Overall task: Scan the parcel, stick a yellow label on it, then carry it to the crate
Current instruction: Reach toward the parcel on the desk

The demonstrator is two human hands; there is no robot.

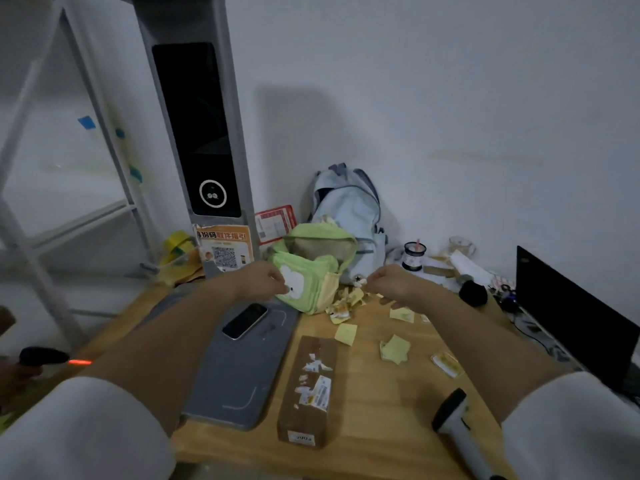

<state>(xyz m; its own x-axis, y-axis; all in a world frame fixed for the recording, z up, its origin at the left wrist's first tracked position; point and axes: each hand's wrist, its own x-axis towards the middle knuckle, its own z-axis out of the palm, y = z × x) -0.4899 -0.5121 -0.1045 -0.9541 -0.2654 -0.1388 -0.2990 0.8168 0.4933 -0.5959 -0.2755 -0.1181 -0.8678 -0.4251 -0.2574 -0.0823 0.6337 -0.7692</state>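
Parcel (pixel 306 389): a long brown box, laid flat on the wooden table (pixel 374 403) beside the grey mat (pixel 239 372); judged light and stiff, best gripped across its long sides.
Left hand (pixel 261 280): at 11 o'clock from the parcel, well apart, fingers pinched shut; what is held cannot be told.
Right hand (pixel 391 282): at 1 o'clock, likewise pinched, above the yellow labels (pixel 394 348).
Scanner (pixel 457 424): at 4 o'clock, untouched.
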